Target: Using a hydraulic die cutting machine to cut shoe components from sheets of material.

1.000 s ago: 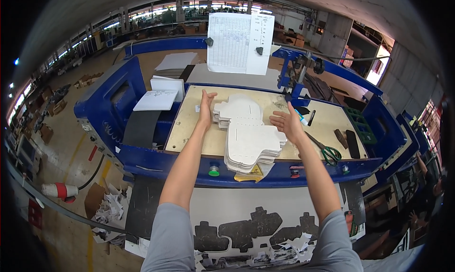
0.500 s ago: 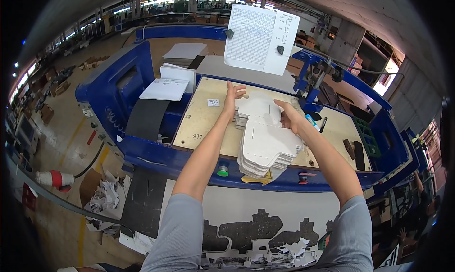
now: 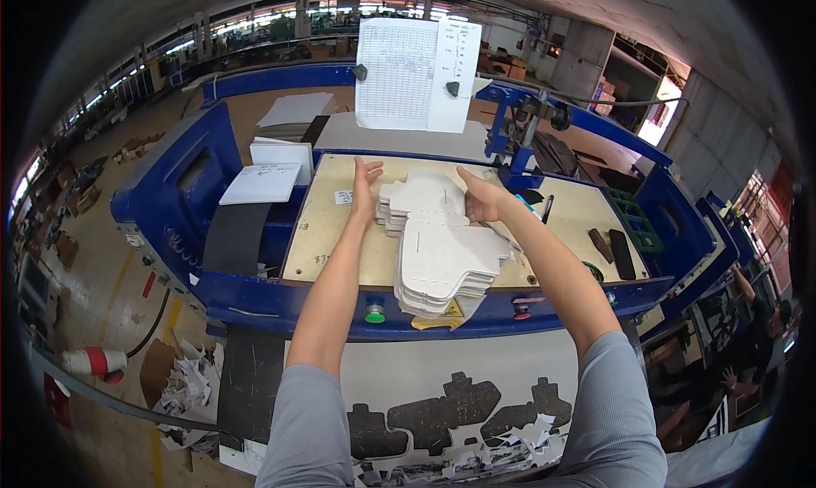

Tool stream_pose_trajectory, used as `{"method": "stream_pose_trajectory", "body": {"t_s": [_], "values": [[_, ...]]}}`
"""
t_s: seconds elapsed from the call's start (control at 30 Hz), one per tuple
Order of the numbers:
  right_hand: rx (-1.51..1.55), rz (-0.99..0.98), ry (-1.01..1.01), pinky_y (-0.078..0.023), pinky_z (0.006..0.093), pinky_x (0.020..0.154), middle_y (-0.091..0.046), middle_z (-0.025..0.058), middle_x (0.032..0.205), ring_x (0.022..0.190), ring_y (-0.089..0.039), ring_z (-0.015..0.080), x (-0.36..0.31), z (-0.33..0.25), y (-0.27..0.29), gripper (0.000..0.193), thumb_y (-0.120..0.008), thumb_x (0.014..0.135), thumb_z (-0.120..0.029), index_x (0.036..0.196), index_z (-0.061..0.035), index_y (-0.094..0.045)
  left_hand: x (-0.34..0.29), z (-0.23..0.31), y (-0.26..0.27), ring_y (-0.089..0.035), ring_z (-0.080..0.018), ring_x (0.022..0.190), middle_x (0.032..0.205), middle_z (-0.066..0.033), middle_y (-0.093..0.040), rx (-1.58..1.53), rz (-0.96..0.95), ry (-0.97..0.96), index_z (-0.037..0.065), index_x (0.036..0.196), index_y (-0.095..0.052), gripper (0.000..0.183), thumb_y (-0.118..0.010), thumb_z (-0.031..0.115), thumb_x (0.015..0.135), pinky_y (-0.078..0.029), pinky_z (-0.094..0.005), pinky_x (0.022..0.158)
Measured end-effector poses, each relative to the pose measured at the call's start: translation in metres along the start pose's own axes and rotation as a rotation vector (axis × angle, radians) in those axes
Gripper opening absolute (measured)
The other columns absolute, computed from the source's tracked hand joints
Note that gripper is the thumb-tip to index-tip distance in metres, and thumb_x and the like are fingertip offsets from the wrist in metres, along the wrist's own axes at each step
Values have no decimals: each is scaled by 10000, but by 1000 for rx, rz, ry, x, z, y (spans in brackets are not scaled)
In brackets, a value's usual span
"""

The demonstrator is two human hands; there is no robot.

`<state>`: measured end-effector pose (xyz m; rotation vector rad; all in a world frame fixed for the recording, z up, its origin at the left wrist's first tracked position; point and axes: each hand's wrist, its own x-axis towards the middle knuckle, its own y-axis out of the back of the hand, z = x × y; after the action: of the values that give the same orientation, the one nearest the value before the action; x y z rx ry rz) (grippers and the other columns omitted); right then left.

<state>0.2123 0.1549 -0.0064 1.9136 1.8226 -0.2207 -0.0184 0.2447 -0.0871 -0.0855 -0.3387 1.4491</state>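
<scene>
white die-cut card stack [image 3: 438, 246] sat between flat, spread left hand [image 3: 364, 186] and right hand [image 3: 480, 201]; uneven squeezing could have slid sheets off.

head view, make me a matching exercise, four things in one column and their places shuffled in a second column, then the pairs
Things:
1. card stack
2. green button
3. green crate
4. paper chart

Places:
A. right end of the bench top
B. clipped upright behind the bench
C. between left hand and right hand
D. blue front edge, left of the stack's near end

Pairs: 1-C, 2-D, 3-A, 4-B
</scene>
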Motion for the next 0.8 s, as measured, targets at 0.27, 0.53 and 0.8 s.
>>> {"method": "stream_pose_trajectory", "body": {"t_s": [0.27,0.53,0.8], "values": [[-166,24,79,-495,269,541,-623,66,953,697,-599,139,-3,0,-29,610,-589,852,-563,1129,-19,-584,-8,1,-4,-445,-238,1200,1230,-154,-562,-69,-153,-122,75,1240,-546,899,-103,763,866,-259,-385,1060],[-29,51,154,-463,284,597,-620,63,848,674,-575,147,-7,11,-13,652,-543,840,-636,1036,-19,-614,5,-12,-20,-586,-195,856,918,-131,-648,-224,-37,-146,2,1032,-601,867,-140,724,898,-416,-308,865],[-22,721,665,-455,370,671,-622,158,691,691,-599,242,-76,83,2,667,-388,952,-540,776,53,-637,-26,1,-2,-599,-241,681,708,-140,-643,314,262,-296,-40,755,-641,694,-285,509,985,-458,-355,692]]}}
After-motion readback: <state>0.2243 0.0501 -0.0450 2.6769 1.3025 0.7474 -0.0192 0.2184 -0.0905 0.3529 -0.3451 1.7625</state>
